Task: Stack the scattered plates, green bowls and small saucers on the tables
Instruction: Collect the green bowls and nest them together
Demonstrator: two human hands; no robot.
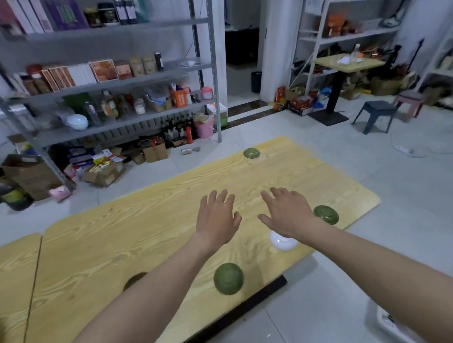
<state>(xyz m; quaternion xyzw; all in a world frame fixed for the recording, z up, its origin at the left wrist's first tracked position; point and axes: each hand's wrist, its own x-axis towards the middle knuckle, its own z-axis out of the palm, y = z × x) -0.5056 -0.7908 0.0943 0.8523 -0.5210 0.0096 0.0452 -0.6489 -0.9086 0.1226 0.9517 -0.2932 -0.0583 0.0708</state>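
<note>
Bowls (pixel 228 278), green, lie upside down and scattered on the table (pixel 120 239); right hand (pixel 290 214) partly hides a white saucer (pixel 283 242); left hand (pixel 216 218) too spread, empty.

I see a pale wood-grain table (pixel 150 225), matt; glossy green bowls (pixel 228 278) at five o'clock; smooth tiled floor (pixel 400 191).

We have bare table (pixel 150 215) ahead of both hands and off to our left; the white saucer (pixel 284 242) and a green bowl (pixel 325 214) crowd the right side, another green bowl (pixel 228 278) sits nearer
</note>
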